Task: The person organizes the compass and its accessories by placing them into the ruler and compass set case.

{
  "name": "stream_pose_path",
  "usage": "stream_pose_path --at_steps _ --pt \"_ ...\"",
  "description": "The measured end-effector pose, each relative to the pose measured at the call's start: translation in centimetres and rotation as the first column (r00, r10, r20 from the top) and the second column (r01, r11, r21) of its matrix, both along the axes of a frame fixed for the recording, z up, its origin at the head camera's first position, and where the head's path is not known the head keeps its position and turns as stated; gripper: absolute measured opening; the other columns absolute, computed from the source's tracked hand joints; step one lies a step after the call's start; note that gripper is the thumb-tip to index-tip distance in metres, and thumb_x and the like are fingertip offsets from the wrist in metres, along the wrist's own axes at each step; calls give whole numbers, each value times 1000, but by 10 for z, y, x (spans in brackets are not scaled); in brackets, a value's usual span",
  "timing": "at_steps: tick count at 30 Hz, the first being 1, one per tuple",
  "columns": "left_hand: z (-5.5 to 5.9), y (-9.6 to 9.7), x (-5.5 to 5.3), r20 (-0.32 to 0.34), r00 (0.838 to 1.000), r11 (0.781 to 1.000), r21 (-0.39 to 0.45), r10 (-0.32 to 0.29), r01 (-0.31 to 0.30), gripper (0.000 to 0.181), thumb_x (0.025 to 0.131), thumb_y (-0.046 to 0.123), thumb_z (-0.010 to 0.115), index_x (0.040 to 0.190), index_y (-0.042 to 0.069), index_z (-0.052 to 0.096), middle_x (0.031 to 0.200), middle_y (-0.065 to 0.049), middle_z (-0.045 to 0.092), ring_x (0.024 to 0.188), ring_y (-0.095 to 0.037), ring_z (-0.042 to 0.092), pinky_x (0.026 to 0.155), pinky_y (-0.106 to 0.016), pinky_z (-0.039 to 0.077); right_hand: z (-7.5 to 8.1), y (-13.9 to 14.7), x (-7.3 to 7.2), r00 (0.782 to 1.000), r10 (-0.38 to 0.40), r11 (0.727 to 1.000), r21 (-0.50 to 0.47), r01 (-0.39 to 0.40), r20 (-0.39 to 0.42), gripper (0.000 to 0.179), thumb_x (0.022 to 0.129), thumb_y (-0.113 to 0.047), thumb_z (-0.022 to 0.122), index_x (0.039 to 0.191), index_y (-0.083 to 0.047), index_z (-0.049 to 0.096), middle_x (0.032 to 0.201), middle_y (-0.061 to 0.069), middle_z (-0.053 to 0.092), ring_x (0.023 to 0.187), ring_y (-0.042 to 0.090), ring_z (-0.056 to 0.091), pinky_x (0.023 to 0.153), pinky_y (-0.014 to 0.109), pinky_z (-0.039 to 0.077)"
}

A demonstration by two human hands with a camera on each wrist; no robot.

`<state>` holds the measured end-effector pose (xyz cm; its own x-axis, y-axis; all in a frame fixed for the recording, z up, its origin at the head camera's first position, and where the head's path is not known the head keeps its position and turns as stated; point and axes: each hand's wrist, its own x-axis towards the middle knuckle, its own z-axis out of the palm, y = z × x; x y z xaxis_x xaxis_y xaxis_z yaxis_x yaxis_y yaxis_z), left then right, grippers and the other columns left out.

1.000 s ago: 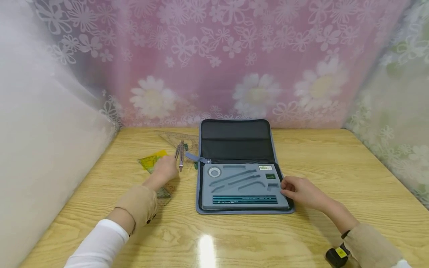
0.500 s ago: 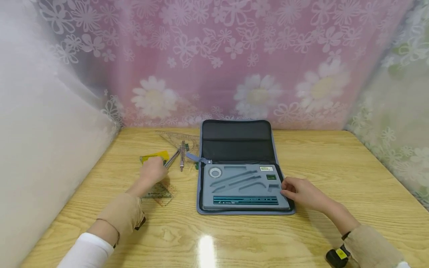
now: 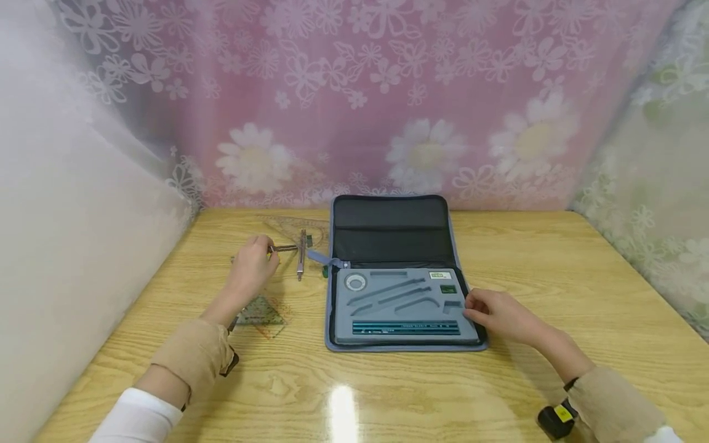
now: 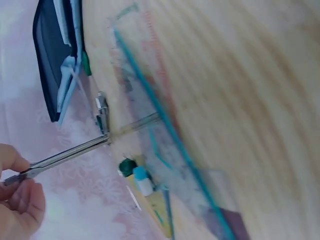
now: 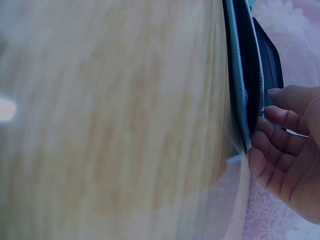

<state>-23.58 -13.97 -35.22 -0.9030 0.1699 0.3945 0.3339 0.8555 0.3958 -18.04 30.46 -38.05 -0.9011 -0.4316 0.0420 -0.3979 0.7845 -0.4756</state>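
L hand [image 3: 252, 269] is pinching one end of a thin metal tool [image 4: 65, 156], prob. a compass, which is poking out to the hand's right. It's prob. light, stiff & a bit slippery, maybe w/ a sharp tip, so holding it near the top looks best. Clear rulers [image 3: 258, 314] are lying on the near side of that hand; a second tool [image 3: 301, 261] is lying just right of it. Farther right, an open case [image 3: 390, 247] is sitting just left of R hand [image 3: 501, 315], whose bent fingers are touching the edge; can't tell if they're gripping. L wrist view is showing more of the tool's length; R wrist view is showing the case's blue outside [image 5: 237, 60]; only head view is showing the pencils [image 3: 404, 324].
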Motion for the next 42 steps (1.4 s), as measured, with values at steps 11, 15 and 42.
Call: stream_pose_path --at_steps 11,15,42 --pt "29 25 0 -271 962 996 66 -42 62 20 89 5 60 103 -9 60 96 -21 59 88 -33 56 71 -41 47 4 -2 -1 1000 -15 1000 24 14 21 8 90 -15 61 87 -10 57 73 -5 53 64 9 46 54 26 41" --pt "44 50 1 -353 926 980 89 -134 176 14 90 4 59 97 -7 61 86 -18 63 75 -29 61 62 -38 50 5 -2 -3 1000 -17 1000 26 17 12 8 90 -15 61 87 -9 57 73 -5 53 64 9 46 54 26 41" --pt "39 213 -15 314 803 747 -304 -507 591 17 95 9 52 91 5 68 71 -3 58 47 -7 43 52 -20 37 4 1 2 999 -27 999 25 26 43 8 91 -17 60 92 -9 59 76 -5 55 66 9 48 57 26 43"
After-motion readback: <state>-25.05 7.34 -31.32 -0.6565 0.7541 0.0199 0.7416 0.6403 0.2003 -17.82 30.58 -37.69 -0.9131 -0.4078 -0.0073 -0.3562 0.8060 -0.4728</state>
